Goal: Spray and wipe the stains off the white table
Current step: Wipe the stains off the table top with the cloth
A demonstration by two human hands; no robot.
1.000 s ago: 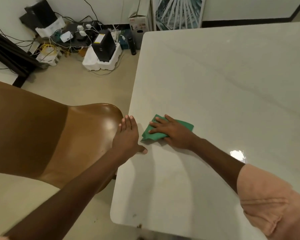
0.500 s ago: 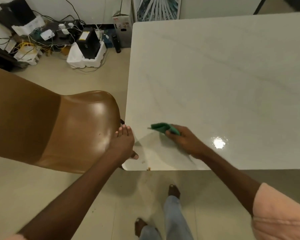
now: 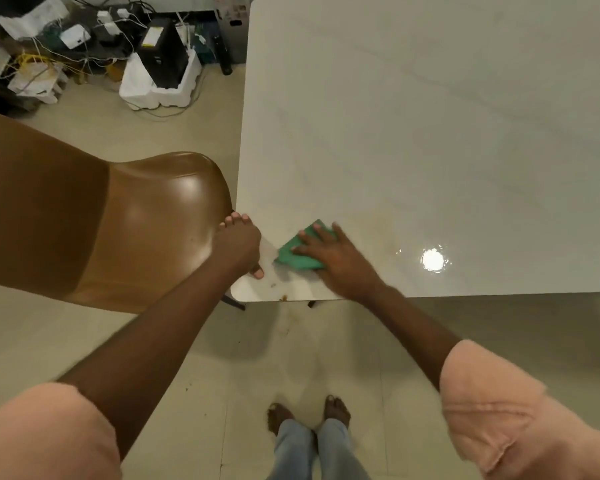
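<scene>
At the far left stands the brown chair [image 3: 146, 230], its seat edge close against the corner of the white tabletop [image 3: 430, 150]. Our left hand [image 3: 238, 245] rests on that near-left corner, its fingers [image 3: 236, 220] held together and pointing away from us, the thumb lying on the surface; it grips nothing and seems only to brace us. Just beside it to the right, our right hand [image 3: 329, 258] lies flat on the green cloth [image 3: 297, 256], fingers spread and pressing it down onto the tabletop rather than clutching it. We judge that we are in the wiping step, working this corner. No spray bottle is in view. Small brown stains [image 3: 284, 298] remain at the near edge, in front of the cloth, with faint specks between them and the cloth. The next move, we think, calls for drawing the cloth back toward us over those marks with firm pressure, without pushing residue off onto the floor [image 3: 222, 358].
</scene>
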